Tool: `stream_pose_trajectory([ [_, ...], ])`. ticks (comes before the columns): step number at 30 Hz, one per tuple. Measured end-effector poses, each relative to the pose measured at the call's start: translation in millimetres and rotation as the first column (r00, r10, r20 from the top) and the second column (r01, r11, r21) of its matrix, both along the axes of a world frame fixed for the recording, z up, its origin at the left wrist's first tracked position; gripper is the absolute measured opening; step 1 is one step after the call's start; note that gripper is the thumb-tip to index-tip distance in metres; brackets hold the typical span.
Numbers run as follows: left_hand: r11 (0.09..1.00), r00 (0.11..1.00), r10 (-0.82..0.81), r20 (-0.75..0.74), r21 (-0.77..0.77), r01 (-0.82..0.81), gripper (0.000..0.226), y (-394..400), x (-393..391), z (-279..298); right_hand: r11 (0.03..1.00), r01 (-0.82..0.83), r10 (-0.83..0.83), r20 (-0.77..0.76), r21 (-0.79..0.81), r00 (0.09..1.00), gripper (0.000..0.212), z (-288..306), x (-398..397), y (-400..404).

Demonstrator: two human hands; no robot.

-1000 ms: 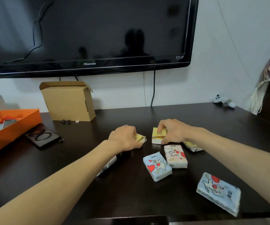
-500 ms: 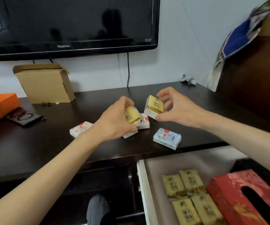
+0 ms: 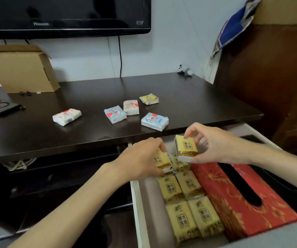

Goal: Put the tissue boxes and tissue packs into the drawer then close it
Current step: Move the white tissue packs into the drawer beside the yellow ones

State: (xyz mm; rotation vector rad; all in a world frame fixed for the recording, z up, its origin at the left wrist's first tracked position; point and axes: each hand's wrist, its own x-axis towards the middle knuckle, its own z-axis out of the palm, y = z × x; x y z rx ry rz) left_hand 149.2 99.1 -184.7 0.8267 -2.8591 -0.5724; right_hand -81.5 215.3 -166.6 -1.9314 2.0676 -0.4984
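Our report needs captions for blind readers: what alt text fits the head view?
Both hands lower yellow tissue packs, the left hand one and the right hand another, into an open drawer holding more packs and a red tissue box. Five packs remain on the dark table.

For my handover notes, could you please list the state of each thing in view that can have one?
Drawer: open.
Left hand: gripping a yellow pack over the drawer.
Right hand: pinching another yellow pack, held above the drawer.
Red tissue box: lying in the drawer.
Five packs: lying on the tabletop.
Cardboard box: flap open.
TV: off.
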Motion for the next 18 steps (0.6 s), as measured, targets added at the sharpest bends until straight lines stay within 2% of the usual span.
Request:
stream_pose_trajectory([
  [5,1.000,0.999,0.022,0.029,-0.010,-0.022,0.063,-10.1,-14.5,-33.3,0.991,0.000,-0.007,0.059,0.133,0.998,0.063,-20.3,0.0,-19.5],
  [10,0.999,0.996,0.017,0.091,-0.033,-0.014,0.081,-19.8,-20.9,-48.1,0.982,0.011,-0.012,0.008,0.191,1.000,0.080,-30.8,3.0,-34.4],
  [18,1.000,0.995,0.001,0.095,-0.025,0.002,0.091,-22.4,-28.4,-50.8,0.978,0.061,-0.060,-0.015,0.198,0.998,0.086,-43.0,6.5,-28.7],
])
